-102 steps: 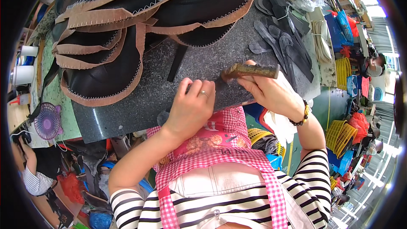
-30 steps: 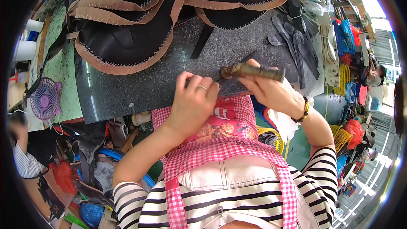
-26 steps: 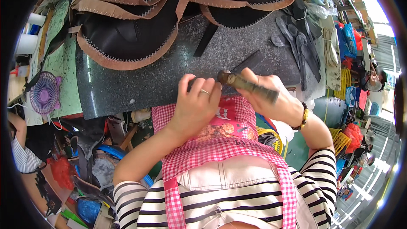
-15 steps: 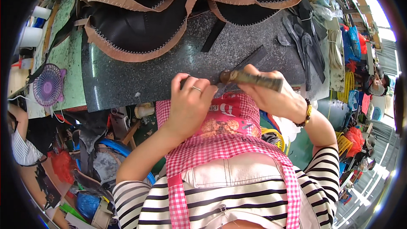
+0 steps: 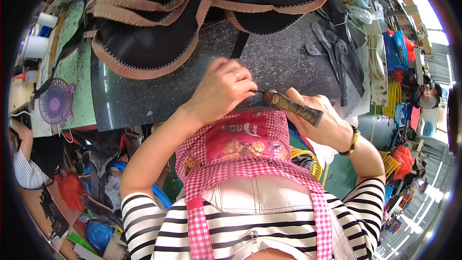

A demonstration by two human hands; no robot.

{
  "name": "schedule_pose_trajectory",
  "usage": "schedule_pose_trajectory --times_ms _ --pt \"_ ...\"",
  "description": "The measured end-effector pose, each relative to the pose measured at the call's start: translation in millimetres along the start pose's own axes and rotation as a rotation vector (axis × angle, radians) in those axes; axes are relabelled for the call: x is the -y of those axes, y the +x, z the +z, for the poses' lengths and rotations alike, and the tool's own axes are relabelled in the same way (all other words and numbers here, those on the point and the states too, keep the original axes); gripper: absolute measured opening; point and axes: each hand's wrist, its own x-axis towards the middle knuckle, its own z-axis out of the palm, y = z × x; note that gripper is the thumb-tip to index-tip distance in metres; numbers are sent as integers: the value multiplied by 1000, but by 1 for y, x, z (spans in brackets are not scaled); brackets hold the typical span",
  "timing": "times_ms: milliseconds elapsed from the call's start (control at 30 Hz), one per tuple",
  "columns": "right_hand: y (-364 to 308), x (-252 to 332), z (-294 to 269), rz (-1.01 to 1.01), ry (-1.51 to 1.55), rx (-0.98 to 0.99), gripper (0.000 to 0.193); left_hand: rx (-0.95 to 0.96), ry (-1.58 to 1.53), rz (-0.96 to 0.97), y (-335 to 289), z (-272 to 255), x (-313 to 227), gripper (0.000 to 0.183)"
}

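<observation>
At the middle of the frame, on the near edge of the dark slab [image 5: 144, 101], both hands work close together. Since half a second ago the tool [image 5: 292, 107] has tipped: its wooden handle now slopes down to the right instead of lying nearly level, and its thin metal tip points left, under the left hand [image 5: 222, 89]. That looks like a fresh stroke on the small dark piece [image 5: 250, 102] at the slab's edge, so the cutting or trimming seems to be under way rather than done. The right hand [image 5: 323, 124] is clenched round the handle. The left fingers [image 5: 240, 78] are curled down, pressing the piece flat; it lies mostly hidden beneath them, touching the tip. Stacked dark leather cutouts [image 5: 144, 43] with tan edges fill the upper left, well apart from the hands.
</observation>
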Motion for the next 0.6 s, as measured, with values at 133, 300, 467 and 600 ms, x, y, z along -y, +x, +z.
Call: schedule_pose_trajectory --times_ms 133,300,467,600 --pt "9 -13 -3 -146 10 -127 26 -30 -4 -79 -6 3 -7 15" --pt "10 -3 18 -75 34 -94 24 -112 72 -162 -9 3 -13 18" --pt "16 -8 12 -89 86 -87 16 -169 104 -160 -19 13 -18 19" --pt "17 -15 11 -99 95 -151 16 -139 255 -84 -20 15 -25 20"
